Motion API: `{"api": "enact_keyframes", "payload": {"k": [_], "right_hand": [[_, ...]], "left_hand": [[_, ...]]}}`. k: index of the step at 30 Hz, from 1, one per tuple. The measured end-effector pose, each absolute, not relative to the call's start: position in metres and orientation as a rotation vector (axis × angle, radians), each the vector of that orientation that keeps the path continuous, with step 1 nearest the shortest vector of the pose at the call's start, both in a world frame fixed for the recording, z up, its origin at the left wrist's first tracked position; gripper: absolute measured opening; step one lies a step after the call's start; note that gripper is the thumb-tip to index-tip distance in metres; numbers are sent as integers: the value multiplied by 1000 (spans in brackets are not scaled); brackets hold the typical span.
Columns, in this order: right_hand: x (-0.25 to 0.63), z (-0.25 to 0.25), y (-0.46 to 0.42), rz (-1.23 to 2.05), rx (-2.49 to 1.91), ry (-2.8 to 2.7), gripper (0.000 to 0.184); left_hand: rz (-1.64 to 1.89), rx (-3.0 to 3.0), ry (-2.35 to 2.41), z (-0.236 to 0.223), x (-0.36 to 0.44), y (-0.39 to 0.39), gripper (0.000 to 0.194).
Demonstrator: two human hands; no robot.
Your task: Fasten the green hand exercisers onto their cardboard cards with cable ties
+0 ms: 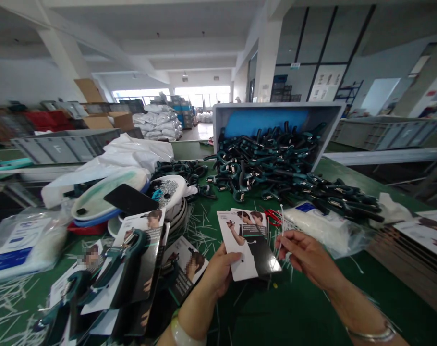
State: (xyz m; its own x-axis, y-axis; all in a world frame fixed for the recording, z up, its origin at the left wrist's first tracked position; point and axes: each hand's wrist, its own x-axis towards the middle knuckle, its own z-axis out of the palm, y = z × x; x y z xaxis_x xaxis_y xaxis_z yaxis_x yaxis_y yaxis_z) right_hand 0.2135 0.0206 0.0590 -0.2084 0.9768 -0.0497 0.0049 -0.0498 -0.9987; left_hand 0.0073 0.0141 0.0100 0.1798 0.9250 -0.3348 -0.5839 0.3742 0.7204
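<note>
Clenching a printed card [238, 245] with your left fingers [227, 259]. Just beside them, your right fingers [294, 242] pinch a white plastic tie [281, 230].

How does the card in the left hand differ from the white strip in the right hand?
The card is broad and printed with photos; the strip is thin and plain. The left hand holds the card by its edge; the right hand pinches the strip. Both are held up.

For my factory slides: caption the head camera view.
Left hand holds a printed card, right hand a white plastic tie, above a green workbench.
</note>
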Motion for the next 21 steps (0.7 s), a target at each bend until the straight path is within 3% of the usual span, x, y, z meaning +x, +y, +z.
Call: {"api": "enact_keyframes", "payload": {"k": [10, 21], "right_hand": [[176, 32, 15, 1114, -1080, -1196, 27], [169, 39, -2, 1022, -1044, -1626, 19]], "left_hand": [[1173, 489, 747, 13, 8, 10, 68], [1142, 478, 718, 23, 10, 8, 56]]}}
